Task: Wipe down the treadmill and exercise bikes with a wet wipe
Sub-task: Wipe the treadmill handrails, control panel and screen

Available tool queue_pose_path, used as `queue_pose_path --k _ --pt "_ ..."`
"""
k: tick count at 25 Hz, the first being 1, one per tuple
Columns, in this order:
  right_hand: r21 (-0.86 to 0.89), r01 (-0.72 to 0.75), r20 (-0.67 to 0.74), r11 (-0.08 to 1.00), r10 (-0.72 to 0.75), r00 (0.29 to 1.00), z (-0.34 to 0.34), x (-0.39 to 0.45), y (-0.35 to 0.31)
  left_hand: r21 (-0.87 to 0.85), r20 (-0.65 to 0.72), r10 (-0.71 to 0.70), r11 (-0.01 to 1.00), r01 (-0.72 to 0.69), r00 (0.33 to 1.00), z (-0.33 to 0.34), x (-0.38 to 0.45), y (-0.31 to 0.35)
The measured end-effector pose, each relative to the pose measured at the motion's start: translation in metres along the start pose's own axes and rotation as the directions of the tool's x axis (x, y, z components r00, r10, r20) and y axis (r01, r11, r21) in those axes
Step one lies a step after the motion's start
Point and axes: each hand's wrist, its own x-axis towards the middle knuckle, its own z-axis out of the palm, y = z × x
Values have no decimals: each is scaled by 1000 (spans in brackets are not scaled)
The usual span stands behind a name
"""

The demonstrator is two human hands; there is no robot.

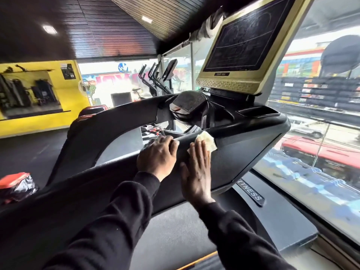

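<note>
Wipe Applied to Treadmill Console

Hands were both on the black treadmill [243,152] console panel. The right hand [196,172] lay flat, fingers straight, and pressed a pale wet wipe [207,140] against the upper edge of the panel; the wipe showed beyond the fingertips. The left hand [157,154] curled its fingers over the panel's edge just beside the right hand (a shiny crumpled item lay under its fingers; what it was could not be told). Both arms wore dark sleeves [120,221]. A gold-framed screen [241,41] stood tilted above the console. A window [321,133] ran along the right side. Exercise machines [155,78] stood farther back, near a yellow wall [39,117].
</note>
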Motion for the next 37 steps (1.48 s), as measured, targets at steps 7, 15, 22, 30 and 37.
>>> queue_pose_path --k 7,15,22,30,37 --pt "-79 36 -10 996 -37 999 -36 15 56 -56 18 65 996 -64 998 21 21 39" --pt "-189 105 103 976 -86 991 -55 10 75 -72 -68 171 982 -176 983 37 27 54" --pt "-269 168 238 948 -104 966 -53 13 61 -149 -103 145 976 -159 984 54 39 82" --pt "-235 14 144 972 20 989 -67 38 98 -41 -158 45 998 -52 986 66 50 124" --pt "-52 93 1 994 -93 996 -95 45 173 42 -172 13 999 -6 985 69 48 126"
